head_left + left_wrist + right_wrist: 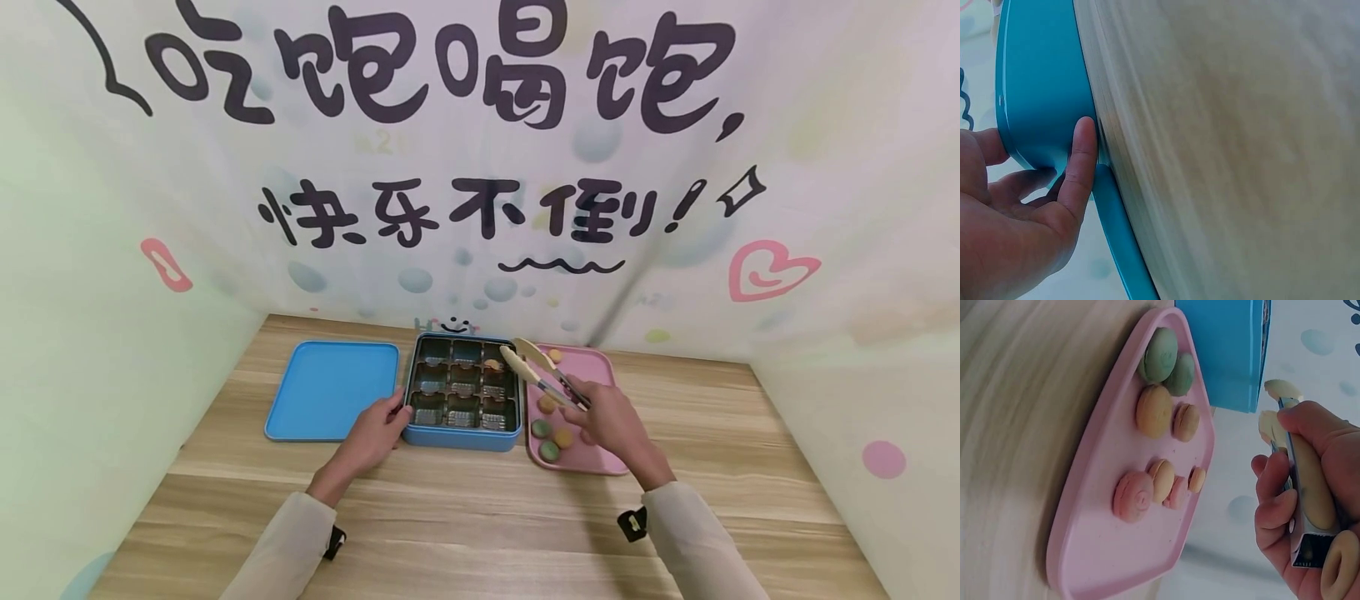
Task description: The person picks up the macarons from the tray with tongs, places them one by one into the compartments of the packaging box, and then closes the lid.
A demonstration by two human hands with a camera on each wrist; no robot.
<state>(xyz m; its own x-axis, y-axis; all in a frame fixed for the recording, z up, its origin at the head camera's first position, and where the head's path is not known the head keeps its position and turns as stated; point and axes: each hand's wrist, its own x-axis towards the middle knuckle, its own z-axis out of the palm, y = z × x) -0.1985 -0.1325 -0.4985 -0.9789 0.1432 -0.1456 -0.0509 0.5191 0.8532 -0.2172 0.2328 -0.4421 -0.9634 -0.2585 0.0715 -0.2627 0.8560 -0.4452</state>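
Observation:
My right hand (611, 421) grips a pair of metal tongs (1300, 487) with cream-coloured tips, which stand apart over the back right part of the blue box (461, 440). Inside that box is a dark divided insert (463, 379). An orange-tan macaron (492, 364) sits in its back right compartment, close to the tongs' tips. My left hand (378, 429) holds the box at its front left corner, with one finger lying along the blue wall and the thumb near the rim. On the pink tray (1094, 565) lie several macarons, among them a green one (1160, 355) and a pink one (1134, 497).
A blue lid (333, 392) lies flat on the wooden table (450, 525) left of the box. The pink tray stands close against the box's right side. Behind the table hangs a printed white cloth (465, 150), with pale walls on both sides.

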